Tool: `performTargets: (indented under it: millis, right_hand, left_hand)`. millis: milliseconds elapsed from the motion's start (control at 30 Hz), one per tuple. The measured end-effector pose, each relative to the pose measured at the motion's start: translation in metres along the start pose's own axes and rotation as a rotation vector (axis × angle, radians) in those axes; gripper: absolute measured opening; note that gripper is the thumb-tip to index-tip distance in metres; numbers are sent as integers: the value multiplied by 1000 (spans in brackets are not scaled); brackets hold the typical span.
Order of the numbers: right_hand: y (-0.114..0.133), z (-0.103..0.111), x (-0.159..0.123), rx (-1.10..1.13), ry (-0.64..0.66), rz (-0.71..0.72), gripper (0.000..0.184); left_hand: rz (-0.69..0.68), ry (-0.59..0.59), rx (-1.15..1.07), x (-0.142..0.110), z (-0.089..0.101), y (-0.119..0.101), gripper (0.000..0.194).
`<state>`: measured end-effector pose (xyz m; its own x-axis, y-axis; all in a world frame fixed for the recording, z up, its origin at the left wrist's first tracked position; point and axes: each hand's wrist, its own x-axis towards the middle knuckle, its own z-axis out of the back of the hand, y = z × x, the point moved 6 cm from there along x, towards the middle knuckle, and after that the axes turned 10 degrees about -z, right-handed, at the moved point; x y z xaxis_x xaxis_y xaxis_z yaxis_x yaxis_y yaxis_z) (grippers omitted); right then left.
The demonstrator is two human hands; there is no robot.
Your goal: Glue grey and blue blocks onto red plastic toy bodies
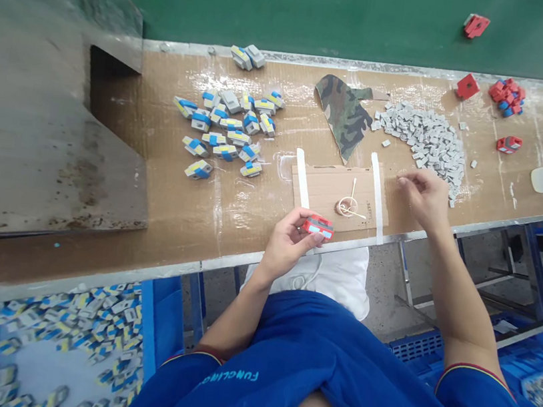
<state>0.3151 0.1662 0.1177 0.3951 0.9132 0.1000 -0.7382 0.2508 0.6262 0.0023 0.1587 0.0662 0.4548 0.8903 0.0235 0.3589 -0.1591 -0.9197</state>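
Observation:
My left hand (289, 245) holds a small red and blue plastic block (319, 227) in its fingers, just over the bench's near edge. My right hand (421, 197) rests on the bench, fingers curled, beside a cardboard sheet (338, 196) held down by white strips. Whether its fingertips pinch anything is too small to tell. A coil of white cord (348, 207) lies on that sheet. Grey small blocks (424, 141) form a heap beyond my right hand. Blue, yellow and grey blocks (226, 131) lie scattered further left.
A scrap of camouflage fabric (343, 114) and red and blue pieces (506, 95) lie on the brown-covered bench (160, 208). A metal chute (44, 131) stands at left. Below the bench, a blue crate (64, 349) holds many blocks. White cloth (331, 283) lies on my lap.

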Motion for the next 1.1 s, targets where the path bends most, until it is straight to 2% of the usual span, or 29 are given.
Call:
performTargets:
  millis: [133, 233, 367, 533, 700, 800, 900, 1000, 1100]
  right_hand:
    - [11, -7, -30, 5, 105, 62, 11]
    - [16, -5, -39, -84, 110, 134, 13]
    - [14, -3, -40, -132, 141, 139, 14]
    - [10, -8, -37, -141, 162, 109, 5]
    - [16, -9, -38, -191, 137, 142, 12]
    - [32, 1, -51, -119, 78, 126, 13]
    - [59, 4, -78, 78, 82, 94, 10]
    - [91, -6, -108, 250, 159, 88, 8]
    - [112, -19, -124, 337, 168, 94, 6]
  left_hand:
    - [11, 11, 6, -1, -1, 1, 44]
    - [19, 21, 9, -2, -1, 1, 46]
    - [20, 21, 27, -3, -1, 1, 47]
    - [-4, 27, 34, -2, -1, 1, 45]
    - [-11, 33, 41, -3, -1, 4, 44]
    - [-43, 49, 18, -4, -2, 4, 44]
    - [-76, 92, -6, -4, -4, 2, 43]
    - [-83, 111, 32, -3, -4, 0, 44]
    - [-105, 122, 69, -3, -2, -3, 47]
